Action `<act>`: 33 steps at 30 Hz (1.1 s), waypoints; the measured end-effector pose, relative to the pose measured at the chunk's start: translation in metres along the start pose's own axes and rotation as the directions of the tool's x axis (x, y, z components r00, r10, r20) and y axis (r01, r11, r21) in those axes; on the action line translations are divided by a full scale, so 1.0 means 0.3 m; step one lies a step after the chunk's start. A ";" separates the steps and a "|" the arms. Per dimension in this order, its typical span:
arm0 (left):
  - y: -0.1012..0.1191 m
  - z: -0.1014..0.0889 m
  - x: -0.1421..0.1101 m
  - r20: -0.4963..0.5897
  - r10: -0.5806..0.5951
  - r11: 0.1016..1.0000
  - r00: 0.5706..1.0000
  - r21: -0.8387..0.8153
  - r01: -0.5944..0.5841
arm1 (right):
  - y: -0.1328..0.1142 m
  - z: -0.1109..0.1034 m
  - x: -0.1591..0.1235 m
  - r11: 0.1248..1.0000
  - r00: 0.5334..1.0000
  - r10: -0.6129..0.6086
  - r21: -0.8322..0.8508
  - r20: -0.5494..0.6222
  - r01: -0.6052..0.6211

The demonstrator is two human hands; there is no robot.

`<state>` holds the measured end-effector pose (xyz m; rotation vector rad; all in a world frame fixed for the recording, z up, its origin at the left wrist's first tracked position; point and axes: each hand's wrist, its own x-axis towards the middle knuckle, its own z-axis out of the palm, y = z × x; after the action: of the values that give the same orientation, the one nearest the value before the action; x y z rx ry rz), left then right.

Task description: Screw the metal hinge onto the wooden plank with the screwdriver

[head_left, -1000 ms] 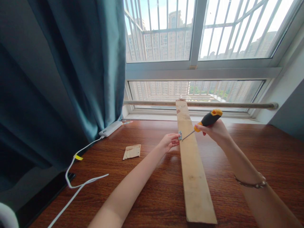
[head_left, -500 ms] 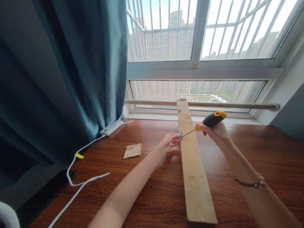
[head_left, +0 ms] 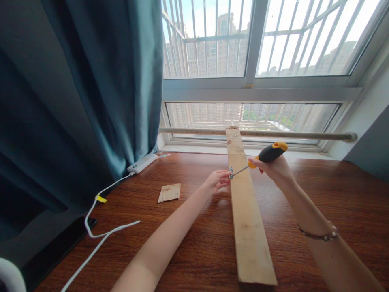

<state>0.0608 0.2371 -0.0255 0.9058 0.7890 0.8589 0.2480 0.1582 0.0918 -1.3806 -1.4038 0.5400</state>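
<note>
A long wooden plank lies lengthwise on the brown tabletop, its far end by the window rail. On its left edge sits a small metal hinge, which my left hand pinches between thumb and fingers. My right hand is wrapped round a screwdriver with a black and yellow handle. Its thin shaft slants down to the left, and the tip meets the hinge. Whether a screw is under the tip is too small to tell.
A torn cardboard piece lies left of my left arm. Further left are a white power bank and a white cable. A blue curtain hangs at left. A rail crosses before the window.
My right hand and the screwdriver handle have shifted very slightly left. My left hand stays on the hinge, and the plank lies practically as before.
</note>
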 end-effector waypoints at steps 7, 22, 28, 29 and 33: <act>-0.003 -0.002 0.003 0.003 -0.010 1.000 1.000 -0.006 0.010 | -0.031 -0.036 -0.008 0.985 0.981 0.074 0.143 0.181 -0.100; -0.001 0.004 -0.001 -0.018 -0.020 1.000 1.000 -0.011 0.020 | -0.038 -0.017 -0.035 0.941 0.998 -0.063 -0.335 -0.025 0.051; -0.003 0.004 -0.001 -0.013 -0.014 0.999 1.000 -0.030 0.013 | -0.028 -0.004 -0.025 0.994 0.997 -0.031 -0.105 -0.064 0.024; -0.003 0.004 0.000 -0.012 -0.015 0.999 1.000 -0.030 0.015 | -0.030 -0.012 -0.022 1.000 1.000 -0.001 -0.010 -0.006 0.000; -0.002 0.005 0.002 -0.035 -0.030 0.999 0.999 -0.021 0.030 | -0.041 -0.056 -0.017 0.979 0.972 0.128 0.135 0.197 -0.156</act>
<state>0.0626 0.2369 -0.0255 0.8605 0.8211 0.8573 0.2561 0.1450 0.1064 -1.3423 -1.3882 0.8716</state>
